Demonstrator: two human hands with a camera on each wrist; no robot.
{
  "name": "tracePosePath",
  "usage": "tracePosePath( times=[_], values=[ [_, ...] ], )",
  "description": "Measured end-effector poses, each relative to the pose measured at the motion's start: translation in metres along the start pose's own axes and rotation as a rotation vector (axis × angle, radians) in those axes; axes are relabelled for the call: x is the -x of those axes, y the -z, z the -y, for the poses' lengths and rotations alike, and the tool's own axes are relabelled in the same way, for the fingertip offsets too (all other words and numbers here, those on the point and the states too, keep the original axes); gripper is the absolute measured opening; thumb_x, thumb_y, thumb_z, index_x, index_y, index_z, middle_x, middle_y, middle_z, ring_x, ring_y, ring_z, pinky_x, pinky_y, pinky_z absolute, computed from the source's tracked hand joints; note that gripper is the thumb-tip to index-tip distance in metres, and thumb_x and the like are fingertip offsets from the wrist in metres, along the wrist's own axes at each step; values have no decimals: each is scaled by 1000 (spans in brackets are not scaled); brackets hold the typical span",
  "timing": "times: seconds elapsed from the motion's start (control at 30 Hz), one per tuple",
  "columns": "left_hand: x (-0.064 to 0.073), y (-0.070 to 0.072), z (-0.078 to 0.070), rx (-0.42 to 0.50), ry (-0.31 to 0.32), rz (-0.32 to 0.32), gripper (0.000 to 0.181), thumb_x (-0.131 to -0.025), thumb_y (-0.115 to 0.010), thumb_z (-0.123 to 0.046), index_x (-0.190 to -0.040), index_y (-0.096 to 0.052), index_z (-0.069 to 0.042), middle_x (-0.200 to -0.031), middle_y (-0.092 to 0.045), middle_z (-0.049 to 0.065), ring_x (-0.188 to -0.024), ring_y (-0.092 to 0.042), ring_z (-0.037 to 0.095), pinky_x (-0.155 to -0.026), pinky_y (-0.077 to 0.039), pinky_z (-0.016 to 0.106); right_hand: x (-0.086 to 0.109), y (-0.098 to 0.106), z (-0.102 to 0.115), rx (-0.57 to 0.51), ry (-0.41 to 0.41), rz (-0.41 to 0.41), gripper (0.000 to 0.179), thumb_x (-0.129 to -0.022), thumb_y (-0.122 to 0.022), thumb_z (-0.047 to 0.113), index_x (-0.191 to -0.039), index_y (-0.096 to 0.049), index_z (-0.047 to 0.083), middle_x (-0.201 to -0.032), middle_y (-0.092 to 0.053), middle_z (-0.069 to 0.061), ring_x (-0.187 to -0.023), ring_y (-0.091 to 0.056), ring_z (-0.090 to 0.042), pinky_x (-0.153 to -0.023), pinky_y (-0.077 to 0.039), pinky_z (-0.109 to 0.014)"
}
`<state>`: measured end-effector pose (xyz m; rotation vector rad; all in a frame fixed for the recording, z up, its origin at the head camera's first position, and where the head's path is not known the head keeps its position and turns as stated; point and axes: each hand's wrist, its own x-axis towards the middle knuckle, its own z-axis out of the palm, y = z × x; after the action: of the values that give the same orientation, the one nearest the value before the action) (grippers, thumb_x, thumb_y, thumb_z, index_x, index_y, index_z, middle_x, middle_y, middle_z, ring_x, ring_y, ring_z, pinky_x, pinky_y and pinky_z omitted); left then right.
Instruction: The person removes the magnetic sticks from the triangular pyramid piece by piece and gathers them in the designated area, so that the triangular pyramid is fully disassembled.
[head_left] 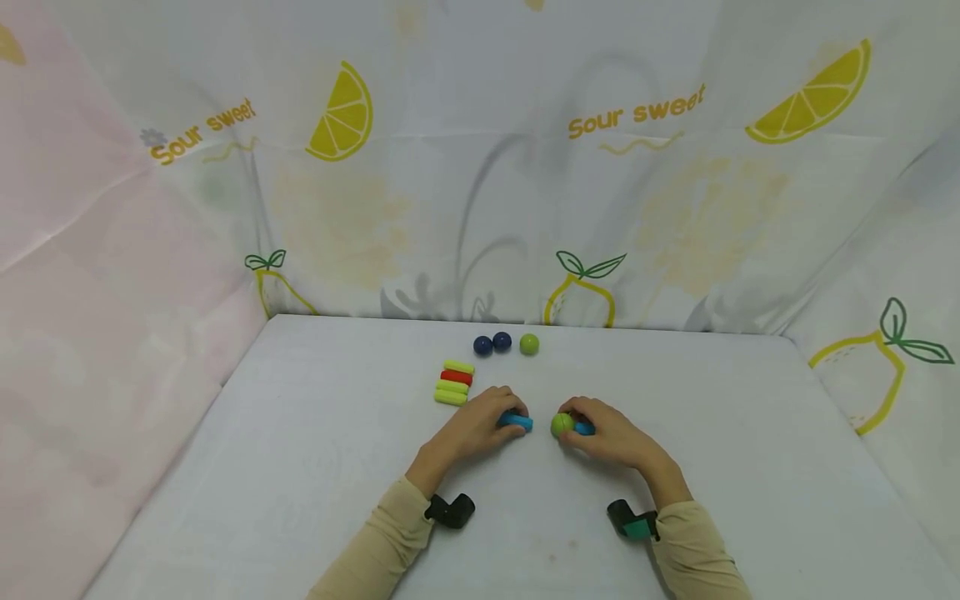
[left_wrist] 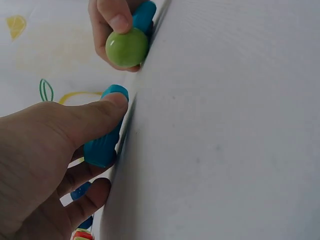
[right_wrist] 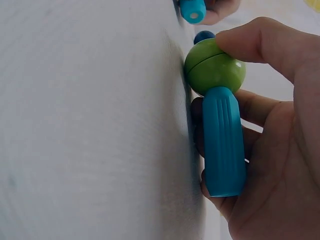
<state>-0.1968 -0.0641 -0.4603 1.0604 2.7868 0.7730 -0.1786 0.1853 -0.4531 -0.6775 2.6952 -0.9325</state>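
My left hand (head_left: 483, 423) pinches a short blue rod (left_wrist: 102, 147) between thumb and fingers, just over the white table. A round hole shows in the end of that rod in the right wrist view. To its right, my right hand (head_left: 609, 433) grips a green ball (right_wrist: 212, 67) with a second blue rod (right_wrist: 223, 145) joined or pressed against it. The right thumb lies on the ball, and the ball faces the left hand's rod. A small gap separates the two blue rods' pieces. Part of the left rod is hidden by the fingers.
Beyond the hands are two dark blue balls (head_left: 483, 345) and another green ball (head_left: 528, 344). Several short rods lie in a row left of centre, yellow ones (head_left: 451, 398) and one red rod (head_left: 456, 377). A lemon-printed cloth (head_left: 465, 208) hangs behind the table (head_left: 315, 467).
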Motion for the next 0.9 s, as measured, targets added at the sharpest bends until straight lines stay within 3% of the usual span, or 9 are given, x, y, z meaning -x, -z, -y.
tracePosePath(
  times=[0.23,0.43,0.67,0.9],
  values=[
    [4,2,5,11,-8,13,20,-90,-64,-28,-106,-65,-16,-100,-60,-5,-95,-53,10,-88,-46,25,0,0,0,-14,0,7,32,-88,-63,30,-115,-57,13,-104,-59,1,-94,-52,-14,-84,-44,-37],
    [6,8,10,75,-28,42,21,-90,-64,-28,-108,-64,-17,-101,-60,-7,-93,-51,7,-87,-45,23,0,1,0,-11,-6,6,33,-88,-63,31,-115,-57,13,-105,-59,1,-95,-51,-15,-84,-44,-38],
    [8,16,14,98,-52,20,21,-88,-67,-25,-107,-64,-16,-99,-61,-7,-91,-51,7,-85,-46,22,-1,1,0,-10,-13,8,33,-88,-63,32,-115,-57,14,-104,-58,2,-94,-51,-14,-85,-43,-38],
    [14,27,20,97,8,-10,21,-85,-71,-21,-105,-66,-15,-98,-60,-7,-91,-53,6,-86,-48,23,1,1,2,-1,-7,5,31,-88,-63,30,-114,-57,14,-104,-58,1,-94,-51,-14,-84,-43,-37]
  ],
)
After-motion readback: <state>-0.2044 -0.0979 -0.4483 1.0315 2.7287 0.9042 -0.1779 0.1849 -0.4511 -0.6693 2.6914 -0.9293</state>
